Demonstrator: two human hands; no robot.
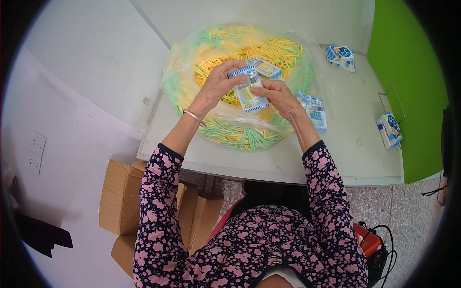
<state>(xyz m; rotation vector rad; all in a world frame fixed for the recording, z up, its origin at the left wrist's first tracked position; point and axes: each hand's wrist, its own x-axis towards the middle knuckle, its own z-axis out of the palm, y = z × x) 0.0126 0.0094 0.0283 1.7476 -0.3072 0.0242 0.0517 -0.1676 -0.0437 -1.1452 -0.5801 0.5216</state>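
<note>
A small blue-and-white packet (pixel 247 100) with a clear window showing yellow sticks is held up between both hands. My left hand (pixel 217 86) is closed on its upper left edge, and my right hand (pixel 281 98) pinches its right side. Below them lies a large clear plastic bag (pixel 175 72), spread open and full of thin yellow and green sticks (pixel 276 50). Just behind the held packet, another packet (pixel 267 68) rests on the sticks. More blue-and-white packets (pixel 316 114) lie beside the bag, near my right wrist.
A small pile of packets (pixel 341 57) sits at the table's far right. Others (pixel 390 129) stand by a wire holder (pixel 394 98) against the green panel (pixel 402 62). Cardboard boxes (pixel 117 197) are on the floor at the left. The pale table (pixel 355 163) has a wall behind it.
</note>
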